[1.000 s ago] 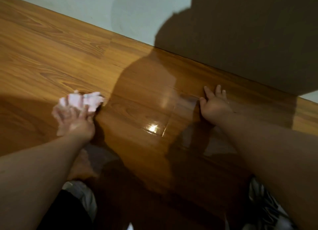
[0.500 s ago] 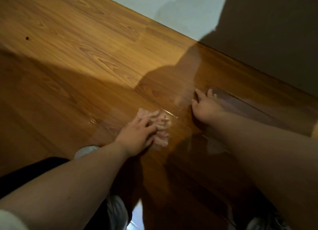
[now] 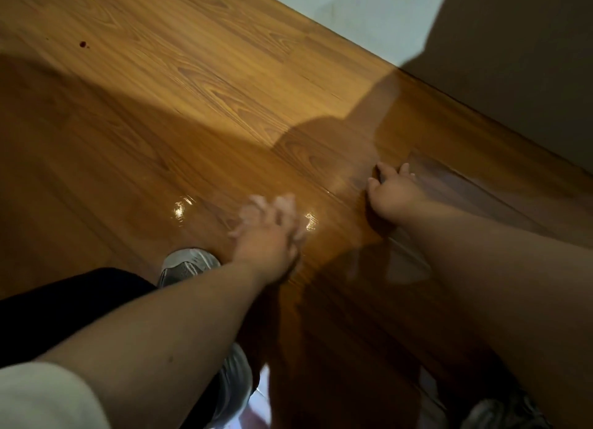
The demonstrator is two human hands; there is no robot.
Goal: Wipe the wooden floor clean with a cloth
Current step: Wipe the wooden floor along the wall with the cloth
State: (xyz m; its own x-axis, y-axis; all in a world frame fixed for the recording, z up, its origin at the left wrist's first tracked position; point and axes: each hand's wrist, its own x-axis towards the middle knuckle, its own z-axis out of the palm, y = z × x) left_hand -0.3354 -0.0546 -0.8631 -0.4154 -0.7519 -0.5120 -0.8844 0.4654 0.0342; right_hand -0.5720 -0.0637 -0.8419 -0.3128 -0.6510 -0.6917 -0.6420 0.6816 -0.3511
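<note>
My left hand [image 3: 268, 236] presses a small pinkish cloth [image 3: 284, 205] onto the glossy wooden floor [image 3: 205, 85]. The hand is blurred with motion, and only the cloth's edges show past the fingers. My right hand [image 3: 393, 191] lies flat on the floor to the right, fingers spread, holding nothing. Shiny wet patches glint on the boards just left and right of the cloth.
A pale wall [image 3: 353, 8] runs along the floor's far edge, partly in dark shadow at the right. My grey shoe [image 3: 189, 263] stands just behind my left hand, and another shoe [image 3: 507, 412] shows at the bottom right. A small dark red spot [image 3: 83, 44] marks the floor at upper left.
My left hand has swept the cloth from the left toward the right, close to my right hand. The right hand stayed planted while the view shifted left.
</note>
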